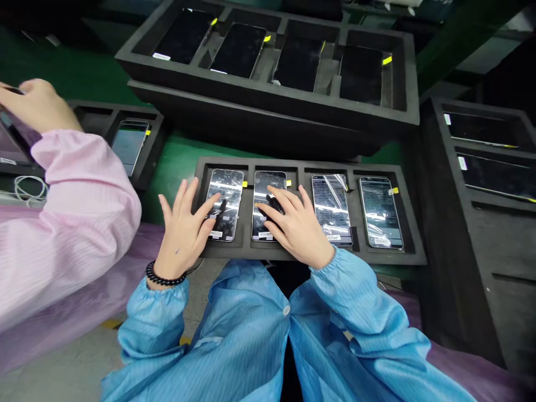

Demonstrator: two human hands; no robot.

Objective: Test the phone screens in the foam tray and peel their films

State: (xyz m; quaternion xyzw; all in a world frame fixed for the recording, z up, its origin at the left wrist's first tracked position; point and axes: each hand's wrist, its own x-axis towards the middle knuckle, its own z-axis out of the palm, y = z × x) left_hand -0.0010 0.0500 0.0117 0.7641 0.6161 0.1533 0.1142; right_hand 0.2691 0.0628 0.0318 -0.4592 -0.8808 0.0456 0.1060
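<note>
A black foam tray (414, 245) in front of me holds several phones side by side, screens up. My left hand (182, 229) is open with fingers spread, its fingertips resting on the leftmost phone (226, 192). My right hand (295, 223) is also open and lies flat, fingers touching the second phone (268, 181). The two phones to the right, one (333, 206) beside my hand and one (380, 212) at the tray's end, show lit screens under glossy film. A black bead bracelet (164, 277) circles my left wrist. Both my sleeves are blue.
A co-worker's pink sleeve (71, 212) reaches in from the left, their hand (37, 106) over another tray with a phone (129, 142). Stacked foam trays (268, 106) with dark phones stand behind. More trays (481, 184) fill the right side. A white cable (29, 190) lies at left.
</note>
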